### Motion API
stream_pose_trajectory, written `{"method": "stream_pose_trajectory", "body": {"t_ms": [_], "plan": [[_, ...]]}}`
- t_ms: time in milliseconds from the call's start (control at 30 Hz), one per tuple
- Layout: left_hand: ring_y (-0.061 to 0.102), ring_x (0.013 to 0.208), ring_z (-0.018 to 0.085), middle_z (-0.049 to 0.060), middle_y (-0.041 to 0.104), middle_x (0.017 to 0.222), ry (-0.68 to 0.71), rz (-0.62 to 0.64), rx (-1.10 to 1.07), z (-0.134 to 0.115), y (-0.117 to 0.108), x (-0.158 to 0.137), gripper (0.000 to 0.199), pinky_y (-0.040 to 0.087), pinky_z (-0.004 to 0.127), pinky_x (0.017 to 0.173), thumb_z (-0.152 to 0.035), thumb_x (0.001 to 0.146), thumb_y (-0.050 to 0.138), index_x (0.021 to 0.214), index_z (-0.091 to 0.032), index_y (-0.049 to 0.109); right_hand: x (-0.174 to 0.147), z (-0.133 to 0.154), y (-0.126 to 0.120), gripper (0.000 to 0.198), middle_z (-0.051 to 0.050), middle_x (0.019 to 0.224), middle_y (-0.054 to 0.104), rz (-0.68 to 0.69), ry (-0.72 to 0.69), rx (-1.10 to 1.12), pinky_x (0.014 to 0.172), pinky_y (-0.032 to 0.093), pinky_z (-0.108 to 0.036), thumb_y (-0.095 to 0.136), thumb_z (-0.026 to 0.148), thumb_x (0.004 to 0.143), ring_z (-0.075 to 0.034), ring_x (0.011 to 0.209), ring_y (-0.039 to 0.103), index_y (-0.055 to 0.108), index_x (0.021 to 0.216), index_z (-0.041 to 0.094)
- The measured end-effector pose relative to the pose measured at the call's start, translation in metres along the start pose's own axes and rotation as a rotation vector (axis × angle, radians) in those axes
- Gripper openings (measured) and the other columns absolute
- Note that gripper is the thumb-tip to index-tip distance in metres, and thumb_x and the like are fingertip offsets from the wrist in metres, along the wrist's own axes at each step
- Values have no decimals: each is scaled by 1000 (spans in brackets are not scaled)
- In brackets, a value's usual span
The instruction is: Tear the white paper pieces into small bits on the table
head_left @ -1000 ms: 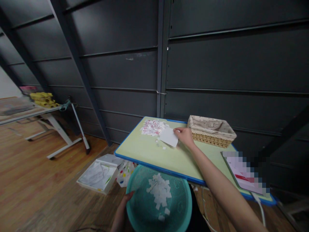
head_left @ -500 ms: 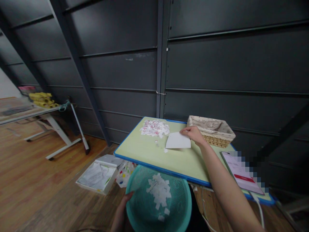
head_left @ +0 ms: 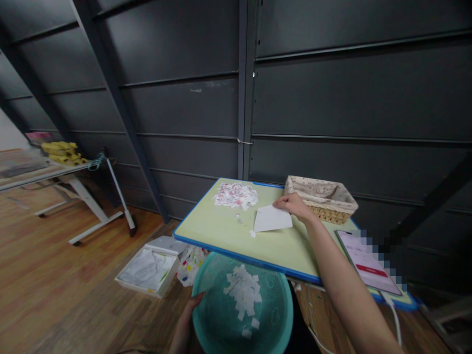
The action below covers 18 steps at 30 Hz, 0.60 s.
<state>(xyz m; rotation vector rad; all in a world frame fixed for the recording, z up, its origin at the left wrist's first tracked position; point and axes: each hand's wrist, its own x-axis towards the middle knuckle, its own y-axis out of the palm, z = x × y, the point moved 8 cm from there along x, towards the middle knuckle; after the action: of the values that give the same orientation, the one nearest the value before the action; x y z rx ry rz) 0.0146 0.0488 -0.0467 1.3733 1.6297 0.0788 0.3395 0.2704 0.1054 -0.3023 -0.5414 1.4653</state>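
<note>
Between the fingers of my right hand (head_left: pixel 291 204) is the far edge of a white card (head_left: pixel 272 219), held slightly tilted over the pale green tabletop (head_left: pixel 217 228). Left of the card lies a heap of torn paper scraps (head_left: pixel 235 195), white with pinkish marks. A few stray paper bits (head_left: pixel 252 233) rest by the card's near left corner. Below the table edge, my left hand (head_left: pixel 192 306) grips the rim of a teal plastic basket (head_left: pixel 275 314). White paper pieces (head_left: pixel 243 291) are piled inside it.
A cloth-lined wicker basket (head_left: pixel 330 214) stands at the table's back right, near a phone (head_left: pixel 367 263) with a white cable (head_left: pixel 394 314). On the floor to the left sits an open white box (head_left: pixel 149 270) beside a spotted plastic bag (head_left: pixel 190 265). A dark panelled wall rises behind.
My right hand has tilted and turned the card slightly, its near edge shifting a little toward me. My left hand and the teal basket have stayed put.
</note>
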Motion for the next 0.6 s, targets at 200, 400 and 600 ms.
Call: {"method": "stream_pose_trajectory", "body": {"t_ms": [200, 400, 600], "plan": [[66, 105, 33, 7, 80, 85, 1, 58, -16, 2, 4, 2, 40, 44, 48, 102, -29, 80, 61, 116, -10, 63, -3, 6, 0, 30, -6, 59, 65, -7, -9, 39, 44, 30, -23, 65, 33, 58, -12, 51, 49, 74, 70, 8], [65, 105, 33, 6, 80, 71, -12, 10, -25, 2, -2, 6, 52, 45, 47, 101, -27, 81, 61, 128, -5, 53, -3, 6, -5, 30, -6, 56, 64, -52, -7, 36, 44, 31, -23, 64, 34, 58, -12, 49, 48, 74, 67, 8], [60, 112, 34, 10, 80, 90, -13, -3, -37, 4, 4, -2, 64, 44, 45, 101, -30, 77, 64, 135, -6, 46, -3, 9, -3, 28, -5, 56, 64, -51, -33, -2, 43, 29, -23, 62, 33, 59, -12, 49, 48, 74, 67, 9]]}}
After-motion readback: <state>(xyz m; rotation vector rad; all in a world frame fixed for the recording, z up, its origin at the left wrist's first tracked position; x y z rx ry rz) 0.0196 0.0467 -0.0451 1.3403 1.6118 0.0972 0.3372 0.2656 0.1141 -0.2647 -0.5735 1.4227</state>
